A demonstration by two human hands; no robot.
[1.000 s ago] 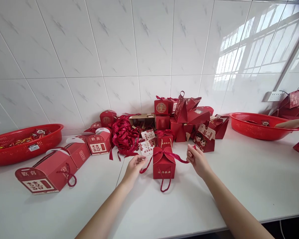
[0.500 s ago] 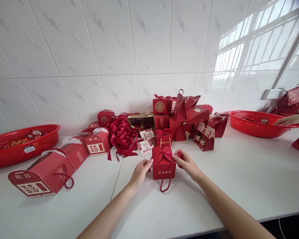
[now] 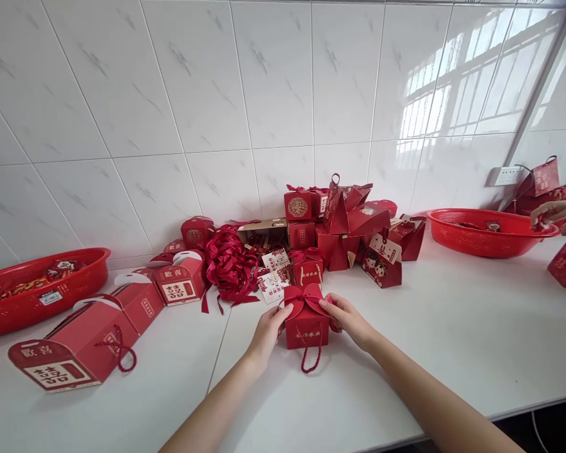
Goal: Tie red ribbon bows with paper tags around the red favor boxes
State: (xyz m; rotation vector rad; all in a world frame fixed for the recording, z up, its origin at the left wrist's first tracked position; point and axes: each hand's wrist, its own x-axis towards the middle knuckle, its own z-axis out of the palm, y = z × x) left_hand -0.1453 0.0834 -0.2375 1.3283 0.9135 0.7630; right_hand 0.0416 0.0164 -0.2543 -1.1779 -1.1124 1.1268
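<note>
A small red gift box (image 3: 306,333) with gold lettering stands upright on the table before me, its twisted cord handle (image 3: 311,365) hanging down the front. A red ribbon (image 3: 306,303) crosses its folded top flaps and looks knotted in the middle. My left hand (image 3: 268,330) is closed on the box's upper left edge, thumb on the flap. On the upper right, my right hand (image 3: 351,319) pinches the ribbon by the flap; more ribbon shows under that palm. The fingertips behind the box are hidden.
A tangled heap of red ribbons (image 3: 231,264) and a pile of red boxes (image 3: 353,220) lie along the wall. Larger red boxes (image 3: 89,333) sit left beside a red basket (image 3: 94,277). Another person's hand (image 3: 559,217) is over the right basket (image 3: 490,245).
My left thumb has come up onto the top flap, and my right fingers have closed in nearer the bow. The other person's hand has lifted from the basket. The view has shifted slightly.
</note>
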